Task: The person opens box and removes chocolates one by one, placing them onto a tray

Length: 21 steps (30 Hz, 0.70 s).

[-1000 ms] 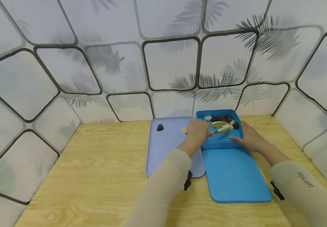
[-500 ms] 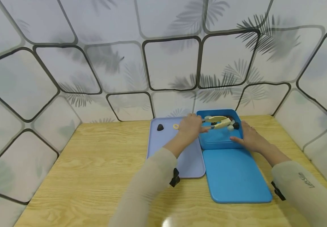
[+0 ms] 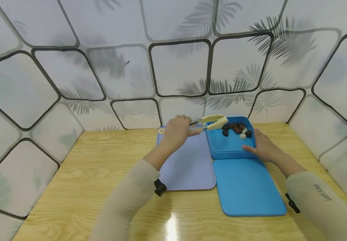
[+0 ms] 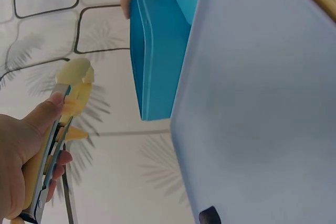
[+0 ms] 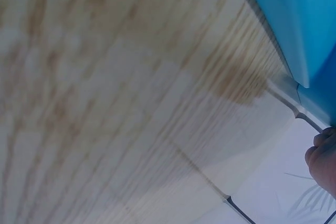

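Both of my hands are out toward the worktop's (image 3: 101, 174) far edge. My left hand (image 3: 178, 130) grasps a pair of metal tongs (image 3: 211, 118) with yellow ends, fingers wrapped about the handles, thumb along one arm. The tongs are raised above the lavender tray's (image 3: 188, 165) far edge, their heads reaching over the blue box's (image 3: 232, 155) far left corner; the heads lie close together, and from this angle I can't tell whether they pinch anything. My right hand (image 3: 265, 146) is unclenched, its fingers laid against the outside of the box's right wall and the thumb stretched over the near right corner. Inside the box, toward its far right corner, sit brown stones (image 3: 236, 130), with dark stones (image 3: 225, 133) to either side and a white stone (image 3: 242, 136) just in front. One black stone (image 4: 210, 216) lies on the tray by its rim, as my left wrist view shows. The tray adjoins the box's left side, and a flat blue panel (image 3: 249, 185) lies along the box's near edge.
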{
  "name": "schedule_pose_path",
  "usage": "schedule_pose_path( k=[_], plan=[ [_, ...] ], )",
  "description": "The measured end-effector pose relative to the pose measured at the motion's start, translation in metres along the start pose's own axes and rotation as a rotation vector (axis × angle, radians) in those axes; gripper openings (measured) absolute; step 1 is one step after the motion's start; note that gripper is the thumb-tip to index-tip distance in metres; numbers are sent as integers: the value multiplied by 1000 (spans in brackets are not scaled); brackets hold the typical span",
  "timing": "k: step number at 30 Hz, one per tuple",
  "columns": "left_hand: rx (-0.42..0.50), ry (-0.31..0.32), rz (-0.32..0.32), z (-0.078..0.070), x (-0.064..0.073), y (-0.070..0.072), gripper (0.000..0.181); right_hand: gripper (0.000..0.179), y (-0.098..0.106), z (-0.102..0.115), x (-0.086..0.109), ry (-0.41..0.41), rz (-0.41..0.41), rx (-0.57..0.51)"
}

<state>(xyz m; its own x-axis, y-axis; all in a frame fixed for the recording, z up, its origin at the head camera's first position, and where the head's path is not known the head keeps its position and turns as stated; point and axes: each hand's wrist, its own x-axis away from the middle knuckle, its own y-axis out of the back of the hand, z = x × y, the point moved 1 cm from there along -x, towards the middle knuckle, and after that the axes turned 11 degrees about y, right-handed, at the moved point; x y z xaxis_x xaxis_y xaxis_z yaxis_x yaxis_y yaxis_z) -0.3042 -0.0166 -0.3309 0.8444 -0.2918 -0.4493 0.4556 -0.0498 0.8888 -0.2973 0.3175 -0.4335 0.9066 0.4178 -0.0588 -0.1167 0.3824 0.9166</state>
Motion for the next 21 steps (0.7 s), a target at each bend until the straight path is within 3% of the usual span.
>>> schedule_pose_path(
  k=[7,13,21],
  plan=[
    [14,59,-14,21,11,-1,58,103,-1,0,1,1,-5,-14],
    [47,61,-44,38,24,-8,56,102,-3,-3,2,-3,-9,-18],
    [32,99,-13,65,39,-19,56,103,-3,-4,1,-6,-11,-10]
  ],
)
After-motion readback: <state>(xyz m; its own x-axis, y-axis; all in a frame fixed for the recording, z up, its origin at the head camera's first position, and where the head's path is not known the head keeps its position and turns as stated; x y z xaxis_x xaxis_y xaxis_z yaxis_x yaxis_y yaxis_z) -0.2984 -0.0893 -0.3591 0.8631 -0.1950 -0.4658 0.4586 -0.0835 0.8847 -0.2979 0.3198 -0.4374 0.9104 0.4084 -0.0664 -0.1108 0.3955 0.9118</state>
